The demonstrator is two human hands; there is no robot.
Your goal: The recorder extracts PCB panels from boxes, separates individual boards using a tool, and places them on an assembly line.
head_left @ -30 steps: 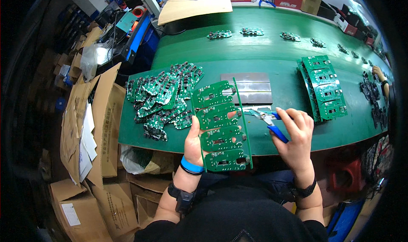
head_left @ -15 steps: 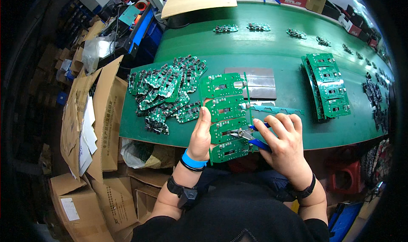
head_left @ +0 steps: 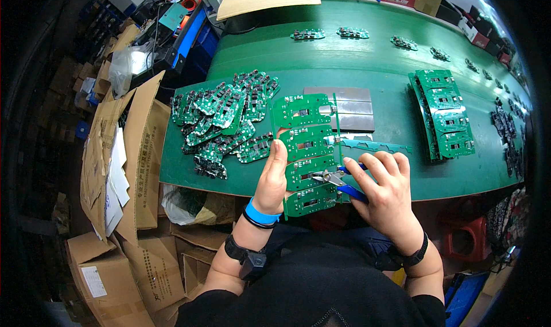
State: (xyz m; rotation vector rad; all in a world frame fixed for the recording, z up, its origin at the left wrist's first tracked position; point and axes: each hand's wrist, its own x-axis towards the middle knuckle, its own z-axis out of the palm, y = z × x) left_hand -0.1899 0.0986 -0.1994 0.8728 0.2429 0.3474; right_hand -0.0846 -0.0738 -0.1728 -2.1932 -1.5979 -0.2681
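A green circuit board panel (head_left: 310, 142), made of several joined boards, is held up in front of me above the table's near edge. My left hand (head_left: 272, 177) grips its left edge, thumb along the border and the other fingers hidden behind. In my right hand (head_left: 383, 192) is a pair of blue-handled cutting pliers (head_left: 351, 192), its fingers wrapped round the handles. The pliers' metal jaws lie over the right part of the third board from the top. Whether the jaw tips touch the board I cannot tell.
A heap of loose circuit boards (head_left: 227, 111) lies left on the green table (head_left: 258, 45). Behind the panel are grey metal blocks (head_left: 353, 106) and a green board strip (head_left: 373, 145). Stacked panels (head_left: 445, 114) stand right. Cardboard boxes (head_left: 143, 172) crowd the left side.
The view has shifted slightly. The pliers' jaws stay over the same board of the panel, and both hands keep their hold.
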